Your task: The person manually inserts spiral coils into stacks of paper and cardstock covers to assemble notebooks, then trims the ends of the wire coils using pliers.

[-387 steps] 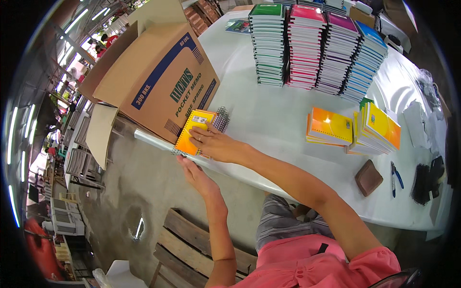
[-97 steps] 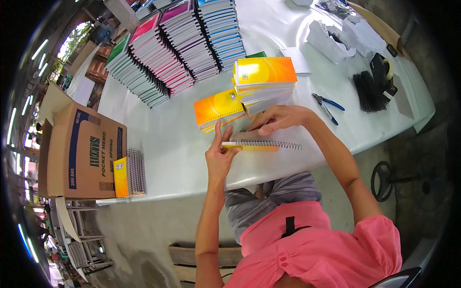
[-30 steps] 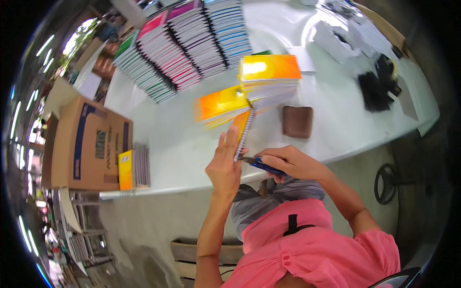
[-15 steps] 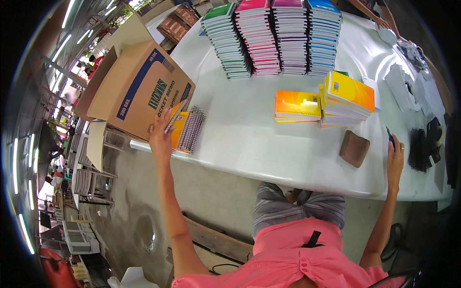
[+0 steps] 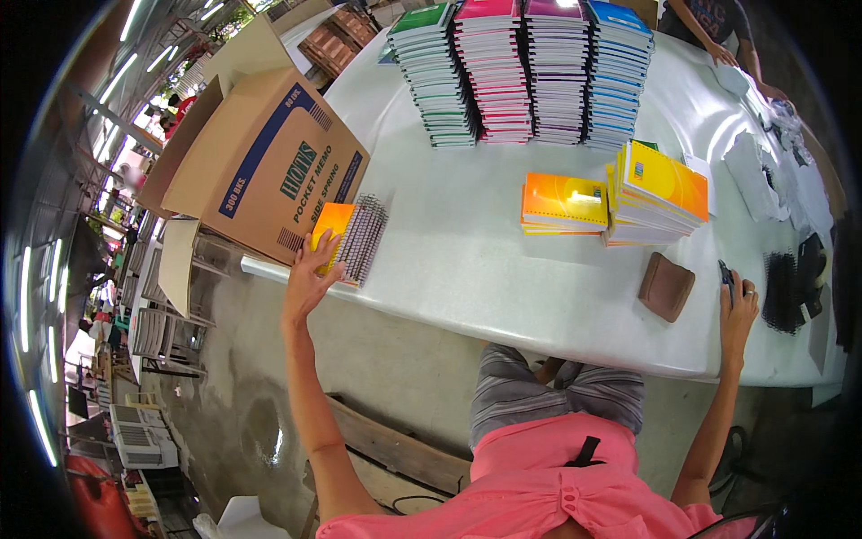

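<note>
Several spiral notebooks with yellow-orange covers (image 5: 333, 217) lie stacked at the table's left edge, coils to the right. My left hand (image 5: 310, 271) rests on the near left side of this stack, thumb and fingers apart. At the right side of the table, my right hand (image 5: 738, 310) is closed around a small dark pointed tool (image 5: 725, 273), whose exact kind I cannot make out. Left of that hand lies a brown block (image 5: 666, 287) with rounded corners. Beyond it are a short stack of orange notepads (image 5: 564, 202) and a taller yellow-orange stack (image 5: 662, 184).
An open cardboard box (image 5: 269, 171) stands beyond the left stack. Tall stacks of green (image 5: 437, 85), pink (image 5: 496, 76), purple (image 5: 558, 76) and blue notebooks (image 5: 619, 81) stand at the back. Black coils (image 5: 783, 292) and plastic wrap (image 5: 752, 175) lie far right, near another person's arm (image 5: 705, 36).
The notebook that stood tilted in my left hand now lies down with the stack, and the fingers have spread. My right hand stays on the dark tool. The view has shifted slightly.
</note>
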Demonstrator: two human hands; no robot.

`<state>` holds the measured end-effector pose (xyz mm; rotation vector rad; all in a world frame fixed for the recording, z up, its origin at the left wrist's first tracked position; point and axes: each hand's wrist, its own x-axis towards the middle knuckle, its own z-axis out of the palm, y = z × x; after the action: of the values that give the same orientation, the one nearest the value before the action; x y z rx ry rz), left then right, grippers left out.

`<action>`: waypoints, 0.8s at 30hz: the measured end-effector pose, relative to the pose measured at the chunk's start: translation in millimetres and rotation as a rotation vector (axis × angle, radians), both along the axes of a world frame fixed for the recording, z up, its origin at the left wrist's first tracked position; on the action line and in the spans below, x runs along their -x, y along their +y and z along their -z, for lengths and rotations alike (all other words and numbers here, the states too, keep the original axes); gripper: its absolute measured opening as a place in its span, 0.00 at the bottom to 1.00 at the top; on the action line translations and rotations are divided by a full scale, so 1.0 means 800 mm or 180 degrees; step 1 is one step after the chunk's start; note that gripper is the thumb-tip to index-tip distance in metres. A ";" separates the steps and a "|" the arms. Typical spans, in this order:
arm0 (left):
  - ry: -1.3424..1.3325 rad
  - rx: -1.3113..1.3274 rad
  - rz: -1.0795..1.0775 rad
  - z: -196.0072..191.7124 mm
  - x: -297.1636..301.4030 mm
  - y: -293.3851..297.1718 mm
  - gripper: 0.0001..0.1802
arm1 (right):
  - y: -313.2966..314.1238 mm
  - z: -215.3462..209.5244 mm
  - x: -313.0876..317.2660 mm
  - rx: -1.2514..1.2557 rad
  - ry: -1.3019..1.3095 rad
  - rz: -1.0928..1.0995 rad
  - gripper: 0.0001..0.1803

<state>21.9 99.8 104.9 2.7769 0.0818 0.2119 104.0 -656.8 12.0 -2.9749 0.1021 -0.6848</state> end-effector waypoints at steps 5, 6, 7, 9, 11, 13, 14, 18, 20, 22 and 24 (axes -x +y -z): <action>-0.0022 -0.1583 -0.0481 -0.021 -0.032 -0.096 0.42 | -0.017 0.009 0.000 -0.0127 -0.0120 -0.0043 0.20; -0.0639 -0.1272 0.0052 -0.019 -0.049 -0.124 0.44 | -0.019 0.011 -0.004 -0.0058 -0.0158 -0.0077 0.20; -0.1233 -0.0929 0.0565 -0.015 -0.064 -0.157 0.46 | -0.020 0.012 -0.007 0.0011 -0.0183 -0.0122 0.20; -0.1060 -0.0820 0.1031 -0.009 -0.098 -0.253 0.48 | 0.006 0.001 -0.008 0.0517 -0.0747 0.0016 0.21; -0.1211 -0.0603 0.1568 0.008 -0.136 -0.325 0.47 | 0.023 -0.015 -0.011 0.0434 -0.0920 0.0105 0.20; -0.1125 -0.0563 0.1743 0.021 -0.174 -0.378 0.45 | 0.045 -0.036 -0.001 0.0065 -0.1166 0.0075 0.19; -0.1024 -0.0567 0.1865 0.027 -0.186 -0.394 0.43 | 0.054 -0.049 0.007 -0.0022 -0.1222 -0.0070 0.18; -0.0499 -0.0805 0.1947 0.052 -0.208 -0.399 0.39 | 0.067 -0.075 0.043 -0.0268 -0.1190 -0.0339 0.16; -0.0623 -0.0962 0.1787 0.060 -0.204 -0.396 0.35 | 0.075 -0.074 0.053 -0.0564 -0.1225 -0.0434 0.15; -0.0528 -0.0907 0.1795 0.059 -0.203 -0.396 0.34 | 0.097 -0.078 0.057 -0.0757 -0.1178 -0.0663 0.15; -0.0465 -0.0868 0.1782 0.050 -0.203 -0.396 0.33 | 0.122 -0.077 0.055 -0.0736 -0.1167 -0.0843 0.14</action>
<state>184.5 -217.3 64.7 2.9001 -0.8034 0.2932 60.3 -559.2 73.7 -2.5329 -0.2176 -1.0791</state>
